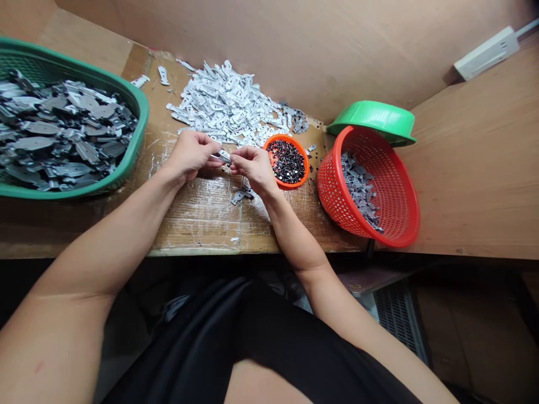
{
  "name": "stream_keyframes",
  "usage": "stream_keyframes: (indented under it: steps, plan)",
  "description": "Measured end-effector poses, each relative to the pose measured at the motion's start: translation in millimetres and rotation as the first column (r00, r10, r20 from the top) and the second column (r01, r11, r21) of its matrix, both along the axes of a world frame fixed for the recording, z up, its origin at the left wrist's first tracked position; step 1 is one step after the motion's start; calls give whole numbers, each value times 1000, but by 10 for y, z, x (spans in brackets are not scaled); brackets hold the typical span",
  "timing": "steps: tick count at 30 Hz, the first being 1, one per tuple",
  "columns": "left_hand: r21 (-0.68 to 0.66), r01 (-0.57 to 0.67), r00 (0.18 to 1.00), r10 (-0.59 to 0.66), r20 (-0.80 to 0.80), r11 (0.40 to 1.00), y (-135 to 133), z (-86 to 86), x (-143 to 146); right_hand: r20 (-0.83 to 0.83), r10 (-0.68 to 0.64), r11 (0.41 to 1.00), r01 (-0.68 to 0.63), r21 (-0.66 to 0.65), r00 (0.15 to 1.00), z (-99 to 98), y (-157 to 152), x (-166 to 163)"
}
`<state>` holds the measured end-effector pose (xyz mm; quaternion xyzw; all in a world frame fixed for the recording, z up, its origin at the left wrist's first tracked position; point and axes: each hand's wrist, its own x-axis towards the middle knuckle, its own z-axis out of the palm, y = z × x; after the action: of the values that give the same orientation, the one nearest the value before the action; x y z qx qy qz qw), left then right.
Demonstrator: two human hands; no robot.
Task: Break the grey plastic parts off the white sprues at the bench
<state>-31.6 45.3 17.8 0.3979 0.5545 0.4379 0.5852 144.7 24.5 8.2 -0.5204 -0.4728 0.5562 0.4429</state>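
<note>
Between my two hands is a small silvery metal hinge part (224, 155), held above the table. The fingers of my left hand (194, 154) pinch its left end. My right hand (252, 165) grips the other end between thumb and fingertips; whether a smaller piece is also in those fingers, I cannot tell. Just below my hands, a few grey metal parts (238, 196) lie on the table. Right of my right hand stands an orange bowl (304, 178) of small dark screws. Behind my hands spreads a heap of silvery stamped metal pieces (229, 104).
At the left stands a green basket (141, 120) full of metal hinge parts. A red perforated basket (337, 193), tilted, holds small grey parts, with a bright green basin (374, 116) behind it. Wooden panels enclose the table (181, 224). A power strip (486, 53) is on the right wall.
</note>
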Motion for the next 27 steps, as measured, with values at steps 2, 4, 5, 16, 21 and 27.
stream_keyframes:
  steps: [2,4,5,16,21,27]
  plan:
    - [4,1,1000,-1,-5,1000,-1,-1,-1,5,-5,1000,5,8,1000,-31,5,10]
    - [11,0,1000,0,-6,1000,1,-8,-6,20,-11,1000,11,6,1000,-47,8,22]
    - [18,1,1000,-1,-3,1000,3,-14,-11,28,-10,1000,10,3,1000,-49,10,29]
    - [-10,64,997,-63,44,998,1,27,-58,-51,35,994,-40,-100,998,-31,28,51]
    - [-14,101,992,-100,75,995,21,5,-84,-87,31,994,-40,-99,996,-64,50,75]
    - [-2,126,983,-124,132,992,60,-68,-99,-94,61,992,-71,-104,994,-84,47,95]
